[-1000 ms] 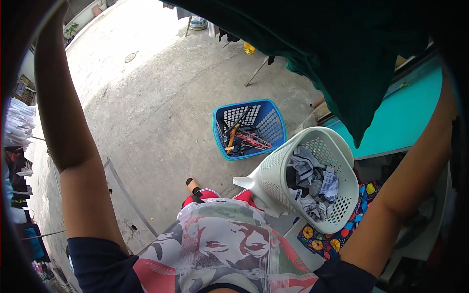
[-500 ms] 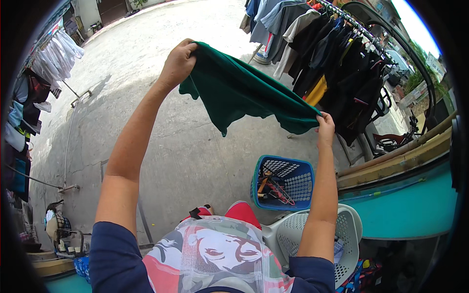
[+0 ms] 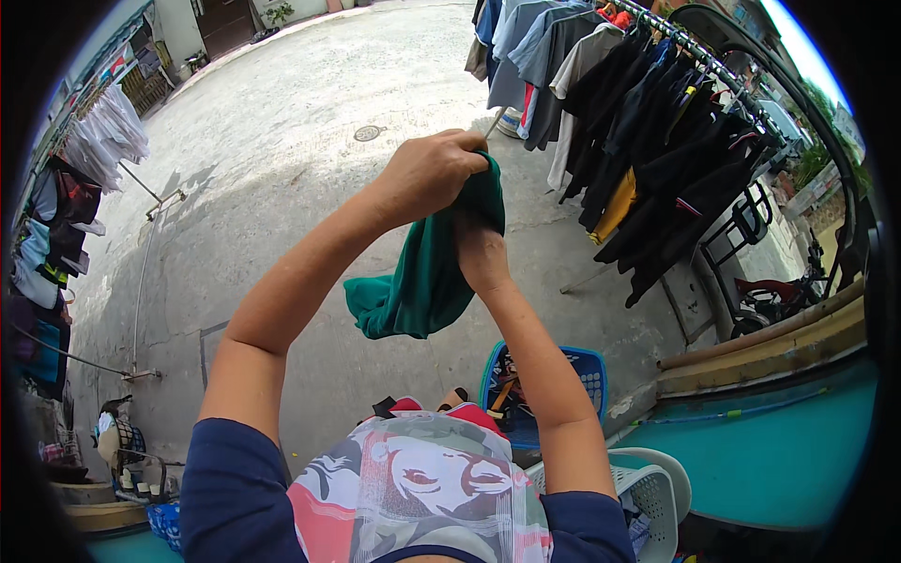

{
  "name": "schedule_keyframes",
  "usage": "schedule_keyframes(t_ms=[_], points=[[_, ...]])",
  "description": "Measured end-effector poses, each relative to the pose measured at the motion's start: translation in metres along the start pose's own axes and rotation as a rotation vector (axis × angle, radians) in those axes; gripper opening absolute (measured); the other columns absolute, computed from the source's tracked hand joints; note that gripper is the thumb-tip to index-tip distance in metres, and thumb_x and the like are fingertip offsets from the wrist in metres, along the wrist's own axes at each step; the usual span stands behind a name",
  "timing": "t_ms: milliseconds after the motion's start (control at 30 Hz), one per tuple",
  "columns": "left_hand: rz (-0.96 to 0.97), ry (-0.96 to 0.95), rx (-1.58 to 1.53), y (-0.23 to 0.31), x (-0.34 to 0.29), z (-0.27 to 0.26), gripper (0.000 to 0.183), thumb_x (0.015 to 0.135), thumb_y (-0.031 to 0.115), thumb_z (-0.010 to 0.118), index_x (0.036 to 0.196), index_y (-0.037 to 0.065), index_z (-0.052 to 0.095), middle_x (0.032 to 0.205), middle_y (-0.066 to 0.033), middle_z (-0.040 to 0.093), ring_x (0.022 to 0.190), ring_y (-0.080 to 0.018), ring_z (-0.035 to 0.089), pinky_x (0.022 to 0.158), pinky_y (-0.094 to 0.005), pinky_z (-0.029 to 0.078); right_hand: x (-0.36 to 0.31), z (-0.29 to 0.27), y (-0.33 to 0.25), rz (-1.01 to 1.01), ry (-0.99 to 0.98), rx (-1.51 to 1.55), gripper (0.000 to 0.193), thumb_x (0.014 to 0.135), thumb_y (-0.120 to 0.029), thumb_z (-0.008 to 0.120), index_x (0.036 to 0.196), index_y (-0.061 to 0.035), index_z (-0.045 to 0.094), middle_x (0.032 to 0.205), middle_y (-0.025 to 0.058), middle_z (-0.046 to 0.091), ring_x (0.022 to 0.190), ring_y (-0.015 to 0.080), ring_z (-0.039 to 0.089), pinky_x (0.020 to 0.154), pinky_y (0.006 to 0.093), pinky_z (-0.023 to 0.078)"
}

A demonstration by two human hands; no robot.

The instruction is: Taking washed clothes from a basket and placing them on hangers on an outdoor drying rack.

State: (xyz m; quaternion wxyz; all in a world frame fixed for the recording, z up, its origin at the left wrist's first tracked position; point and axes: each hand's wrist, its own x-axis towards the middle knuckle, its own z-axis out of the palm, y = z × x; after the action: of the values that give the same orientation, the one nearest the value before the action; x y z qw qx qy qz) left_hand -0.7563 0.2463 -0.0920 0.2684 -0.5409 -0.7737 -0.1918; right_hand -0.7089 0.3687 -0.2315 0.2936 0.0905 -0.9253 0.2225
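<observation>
A dark green garment (image 3: pixel 422 277) hangs bunched in front of me at chest height, its lower end drooping to the left. My left hand (image 3: pixel 436 169) is closed on its upper edge, fingers curled over the cloth. My right hand (image 3: pixel 483 249) reaches up into the fabric just below the left one, and the cloth hides its fingers. Under my right forearm stands a blue plastic basket (image 3: pixel 589 371) holding several hangers (image 3: pixel 507 394).
Dark and grey clothes (image 3: pixel 610 113) hang on a metal rack to the right. White shirts (image 3: pixel 108 127) hang on another at the far left. A pale perforated basket (image 3: pixel 657 497) with cloth inside sits by my right elbow, beside a turquoise surface (image 3: pixel 751 450).
The garment went from stretched wide between both hands to bunched and hanging. My right hand moved left into the cloth; my left hand moved right and lower.
</observation>
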Motion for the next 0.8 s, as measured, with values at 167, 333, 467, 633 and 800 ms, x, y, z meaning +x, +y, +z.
schedule_keyframes(t_ms=[167,333,467,633,800], points=[[-0.323,-0.013,-0.055,-0.062,-0.014,0.024,0.021,0.069,-0.003,0.046,0.083,0.002,0.061,0.093,-0.0086,0.057,0.084,-0.0267,0.057,0.068,-0.0347,0.048,-0.008,-0.009,0.042,-0.365,-0.532,-0.273,0.023,0.08,-0.024,0.049,0.07,-0.0074,0.061,0.07,0.0074,0.059,0.084,0.0207,0.056,0.103,0.0408,0.021],[-0.512,-0.069,-0.284,-0.125,-0.051,0.062,0.027,0.067,-0.003,0.043,0.089,-0.003,0.06,0.094,-0.0134,0.057,0.086,-0.0302,0.056,0.077,-0.033,0.044,0.01,-0.06,0.06,-0.439,-0.537,-0.047,0.031,0.083,-0.032,0.05,0.066,-0.0083,0.059,0.061,0.0042,0.055,0.077,0.0178,0.054,0.099,0.0393,0.026],[-0.641,-0.174,-0.418,-0.153,-0.052,0.097,0.028,0.065,-0.003,0.043,0.088,-0.005,0.06,0.091,-0.0153,0.057,0.085,-0.0287,0.056,0.077,-0.0313,0.044,0.042,-0.086,0.07,-0.313,-0.539,-0.009,0.034,0.081,-0.04,0.053,0.064,-0.0101,0.056,0.058,0.0037,0.052,0.069,0.0182,0.054,0.088,0.0361,0.035],[-0.51,-0.347,-0.621,-0.176,-0.021,0.132,0.031,0.063,-0.004,0.043,0.088,-0.001,0.062,0.089,-0.0151,0.059,0.084,-0.0291,0.057,0.076,-0.0322,0.045,0.075,-0.085,0.069,-0.133,-0.488,-0.015,0.031,0.077,-0.036,0.058,0.064,-0.0074,0.055,0.054,0.0042,0.047,0.056,0.0197,0.046,0.079,0.0326,0.038],[-0.346,-0.5,-0.628,-0.203,0.008,0.154,0.033,0.063,-0.007,0.042,0.089,-0.001,0.061,0.086,-0.0119,0.056,0.082,-0.025,0.057,0.074,-0.0315,0.046,0.099,-0.077,0.079,-0.022,-0.353,-0.102,0.028,0.077,-0.036,0.058,0.065,-0.0099,0.055,0.054,0.0033,0.048,0.058,0.0179,0.046,0.068,0.0316,0.036]])
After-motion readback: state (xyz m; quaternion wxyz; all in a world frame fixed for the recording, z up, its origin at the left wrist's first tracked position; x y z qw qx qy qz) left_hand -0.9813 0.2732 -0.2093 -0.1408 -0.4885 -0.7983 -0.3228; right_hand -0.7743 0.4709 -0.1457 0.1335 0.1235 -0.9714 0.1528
